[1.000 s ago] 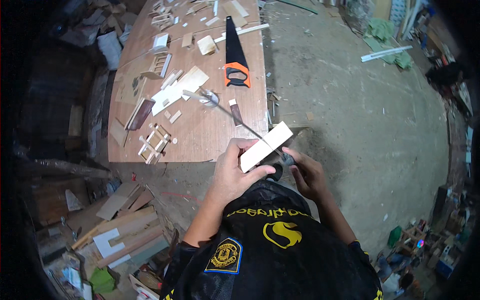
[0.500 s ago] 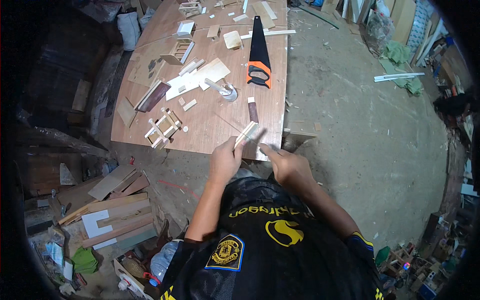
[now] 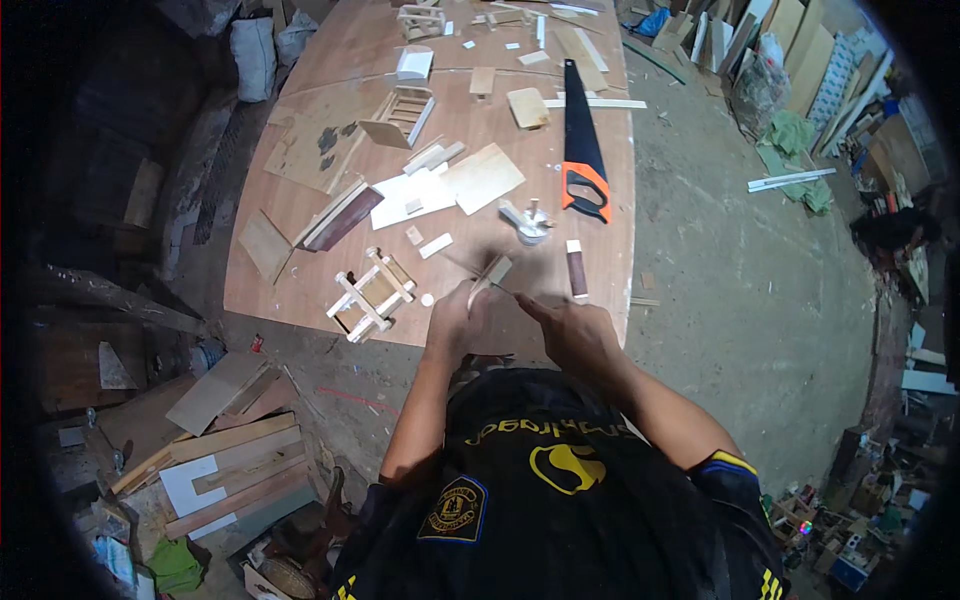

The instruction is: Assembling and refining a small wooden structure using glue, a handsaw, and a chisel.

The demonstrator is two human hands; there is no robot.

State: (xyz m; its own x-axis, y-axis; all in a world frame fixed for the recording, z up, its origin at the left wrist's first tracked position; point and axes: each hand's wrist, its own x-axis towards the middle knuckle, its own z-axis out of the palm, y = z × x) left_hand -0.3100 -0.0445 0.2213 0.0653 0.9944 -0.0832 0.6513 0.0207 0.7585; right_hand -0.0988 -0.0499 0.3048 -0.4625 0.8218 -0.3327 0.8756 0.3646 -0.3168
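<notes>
Wood piece [image 3: 494,270]: up at the left hand [image 3: 460,315], tilted, above the near part of the surface [image 3: 275,305]; blur hides whether it touches down.
Left fingers: closed narrow around the lower end of that piece, nicely pinched.
Thin rod [image 3: 506,291]: right across the piece now, running to the right hand [image 3: 578,330] on one side, poking out on the other.
Right fingers: curled around the rod's near end, forefinger stretched along it; the rest of the grip tucks out of sight.
Close by on the left: round pale disc [image 3: 428,300] just beside the hand, then a small wooden frame [image 3: 372,297].
Ahead: clear jar [image 3: 532,232] with sticks in it, and a brown stick [image 3: 576,270], pale at one end.
Farther up: handsaw [image 3: 583,145] lying flat, orange handle toward the person; pale board [image 3: 487,178] to its left.
Floor, lower left: scrap boards [image 3: 240,450] piled up.
</notes>
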